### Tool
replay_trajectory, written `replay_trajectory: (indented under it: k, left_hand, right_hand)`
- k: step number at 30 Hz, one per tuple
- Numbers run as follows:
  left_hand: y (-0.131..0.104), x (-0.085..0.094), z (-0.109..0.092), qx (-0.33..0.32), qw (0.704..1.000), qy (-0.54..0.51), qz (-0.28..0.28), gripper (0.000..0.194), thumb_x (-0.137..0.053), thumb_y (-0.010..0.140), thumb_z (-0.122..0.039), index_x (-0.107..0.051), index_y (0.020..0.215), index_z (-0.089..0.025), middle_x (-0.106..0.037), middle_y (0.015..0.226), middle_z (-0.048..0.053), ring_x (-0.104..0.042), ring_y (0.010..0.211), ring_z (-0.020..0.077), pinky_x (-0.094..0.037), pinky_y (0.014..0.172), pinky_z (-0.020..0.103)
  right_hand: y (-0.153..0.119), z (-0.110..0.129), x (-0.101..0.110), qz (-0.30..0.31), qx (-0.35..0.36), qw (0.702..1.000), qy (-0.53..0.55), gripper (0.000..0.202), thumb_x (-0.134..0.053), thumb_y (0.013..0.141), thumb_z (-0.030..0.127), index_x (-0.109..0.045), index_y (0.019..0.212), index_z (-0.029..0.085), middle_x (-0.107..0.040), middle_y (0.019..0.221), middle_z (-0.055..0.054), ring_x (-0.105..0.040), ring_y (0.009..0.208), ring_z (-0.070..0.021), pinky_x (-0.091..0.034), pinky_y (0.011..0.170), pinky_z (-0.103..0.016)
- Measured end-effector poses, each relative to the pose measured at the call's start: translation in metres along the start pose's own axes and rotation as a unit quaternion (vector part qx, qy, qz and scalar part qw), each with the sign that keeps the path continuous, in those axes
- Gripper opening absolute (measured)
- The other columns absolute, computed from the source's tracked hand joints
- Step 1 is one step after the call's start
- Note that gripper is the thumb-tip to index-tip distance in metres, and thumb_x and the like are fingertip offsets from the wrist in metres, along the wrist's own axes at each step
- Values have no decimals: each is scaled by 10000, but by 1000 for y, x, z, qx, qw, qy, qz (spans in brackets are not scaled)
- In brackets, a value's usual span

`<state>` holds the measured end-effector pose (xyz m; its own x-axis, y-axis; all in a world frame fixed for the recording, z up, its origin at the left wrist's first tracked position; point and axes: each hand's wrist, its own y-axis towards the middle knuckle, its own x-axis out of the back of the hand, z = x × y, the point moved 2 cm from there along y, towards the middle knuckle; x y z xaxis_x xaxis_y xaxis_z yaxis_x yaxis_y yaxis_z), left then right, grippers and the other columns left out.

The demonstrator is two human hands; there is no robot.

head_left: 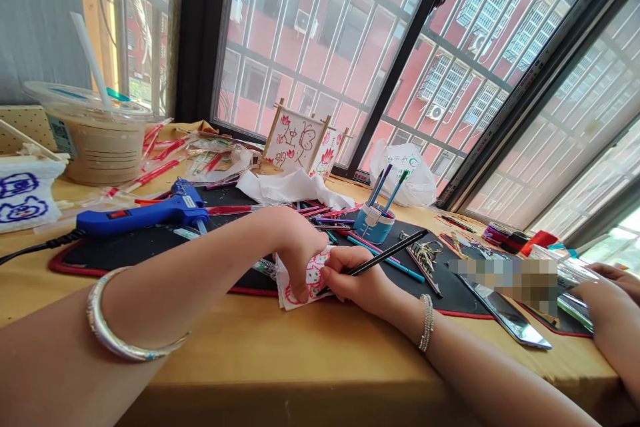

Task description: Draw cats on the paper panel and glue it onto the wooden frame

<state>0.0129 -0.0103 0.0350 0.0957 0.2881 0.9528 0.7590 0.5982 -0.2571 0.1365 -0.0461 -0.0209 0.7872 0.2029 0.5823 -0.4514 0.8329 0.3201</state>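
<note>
My left hand (295, 237) grips a small folded piece of white paper (286, 283) at the table's front, its thumb lying over the front face. Red and pink drawing with dark dots shows on the part that is not covered. A black pen (395, 251) is held in my right hand (356, 275), slanting up to the right, with its tip at the paper's lower right. Both hands meet at the paper, so much of it is hidden. Under and behind them lies a black mat (250, 199) with a red edge.
A blue glue gun (145, 213) and a lidded drink cup (105, 147) stand left. Behind are crumpled white paper (280, 185), decorated white panels (295, 140) and a blue pen holder (374, 223). A phone (515, 320) lies right, near another person's hand (607, 293).
</note>
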Motion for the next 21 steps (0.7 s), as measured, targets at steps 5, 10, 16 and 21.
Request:
replay_trajectory:
  k: [5,10,16,21]
  left_hand:
    - [-2,1,-4,-20,996,55,71,582,-662,557,-441,-562,1086,-218,-643,1012,51,-575,895,239,-459,749,310]
    - [-2,0,-3,-14,996,49,70,645,-655,550,-461,-534,1132,-213,-641,1019,52,-588,857,234,-460,730,300]
    - [-3,1,0,11,997,46,58,712,-657,512,-478,-502,1158,-222,-624,1081,73,-583,881,245,-457,733,309]
    - [-1,2,4,31,998,41,42,770,-562,555,-614,-452,1201,-210,-608,1116,108,-580,900,258,-447,713,310]
  right_hand:
    - [2,-1,1,-13,47,998,-32,297,-494,693,161,-291,477,180,-307,474,59,-250,468,-47,-227,412,-177]
    - [1,1,-1,2,6,1000,-3,286,-484,721,211,-320,489,183,-344,449,56,-270,439,-46,-225,394,-180]
    - [3,-3,4,-61,-25,997,33,292,-527,729,243,-362,496,181,-393,425,59,-319,396,-45,-244,382,-177]
    - [9,-13,27,-231,-19,950,212,300,-525,774,431,-473,613,183,-466,473,49,-483,413,-83,-292,382,-181]
